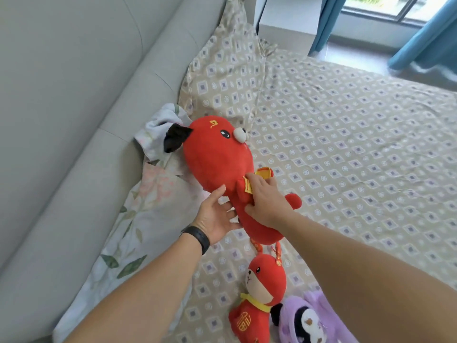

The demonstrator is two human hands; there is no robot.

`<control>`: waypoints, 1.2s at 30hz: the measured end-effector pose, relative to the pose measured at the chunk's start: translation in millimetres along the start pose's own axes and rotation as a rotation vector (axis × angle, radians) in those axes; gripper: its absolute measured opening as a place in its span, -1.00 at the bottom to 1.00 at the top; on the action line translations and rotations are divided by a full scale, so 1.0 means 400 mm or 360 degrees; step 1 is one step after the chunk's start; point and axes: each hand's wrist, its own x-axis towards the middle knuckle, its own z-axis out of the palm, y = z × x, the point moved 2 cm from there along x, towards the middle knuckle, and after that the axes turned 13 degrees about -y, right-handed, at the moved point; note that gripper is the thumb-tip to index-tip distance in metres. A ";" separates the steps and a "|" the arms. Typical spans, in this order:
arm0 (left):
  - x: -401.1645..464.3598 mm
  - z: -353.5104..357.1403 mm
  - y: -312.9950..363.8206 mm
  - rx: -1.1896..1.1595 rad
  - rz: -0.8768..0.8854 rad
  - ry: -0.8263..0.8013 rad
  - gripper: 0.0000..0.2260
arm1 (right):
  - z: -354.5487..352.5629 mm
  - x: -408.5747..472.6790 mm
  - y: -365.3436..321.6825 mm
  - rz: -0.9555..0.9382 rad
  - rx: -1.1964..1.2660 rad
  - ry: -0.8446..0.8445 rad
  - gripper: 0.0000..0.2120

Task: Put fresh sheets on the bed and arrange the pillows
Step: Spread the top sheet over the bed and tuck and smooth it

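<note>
A beige sheet (346, 149) with a small diamond print covers the bed. A pillow (227, 78) in the same print leans against the grey headboard (74, 95). Beside it a floral pillow (138, 219) lies along the headboard. A large red plush toy (212, 154) with a black ear lies across that floral pillow and the sheet. My left hand (217, 216) touches the toy's underside with straight fingers. My right hand (267, 201) grips the toy's body near its yellow-trimmed arm.
A small red plush (259, 300) and a purple plush (306, 320) lie on the sheet at the near edge. A crumpled pale cloth (158, 127) sits behind the big toy. A white bedside cabinet (286, 23), blue curtains (425, 38) and a window are at the far side.
</note>
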 end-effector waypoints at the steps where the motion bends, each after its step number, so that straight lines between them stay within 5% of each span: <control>1: 0.013 0.003 -0.001 0.0010 -0.0005 0.0000 -0.47 | 0.007 0.001 0.010 -0.0034 -0.0071 0.0002 -0.34; 5: 0.079 0.015 0.008 0.0067 0.0190 0.0181 -0.09 | 0.027 0.032 0.036 -0.0326 -0.0627 0.0180 -0.62; 10: 0.155 -0.006 0.093 0.0413 0.0381 0.0242 -0.14 | -0.042 0.153 0.074 -0.0596 -0.1162 0.0310 -0.67; 15: 0.202 -0.131 0.144 0.0304 0.0530 0.0753 -0.11 | -0.005 0.278 0.073 -0.0149 -0.1096 -0.0147 -0.37; 21: 0.205 -0.153 0.196 0.0515 0.0718 0.0968 -0.47 | 0.098 0.316 0.060 -0.0053 -0.0724 -0.0247 -0.29; 32: 0.168 -0.147 0.045 0.0884 0.0279 0.1114 -0.27 | 0.098 0.216 0.173 0.0003 -0.0212 -0.0116 -0.29; 36: 0.126 -0.160 -0.172 0.1282 -0.0359 0.0864 -0.35 | 0.174 0.098 0.307 0.0285 0.0101 -0.0084 -0.34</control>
